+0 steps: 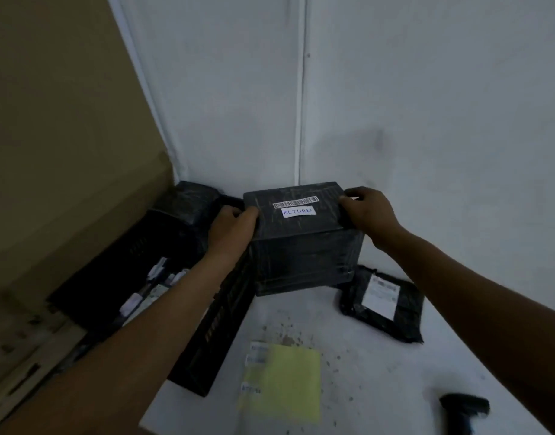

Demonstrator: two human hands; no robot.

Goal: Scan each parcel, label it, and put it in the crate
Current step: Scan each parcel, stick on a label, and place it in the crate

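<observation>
Both hands, left hand [230,229] and right hand [365,210], clamp the labelled black parcel [301,243], fingers curled over its top edges, just right of the crate [204,337]. Its slick wrap could slip; catching the crate's rim might tip it.

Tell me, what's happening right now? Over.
Left hand and right hand grip black parcel, labelled RETURN. Crate at left, partly filled. Nothing blocking.
</observation>
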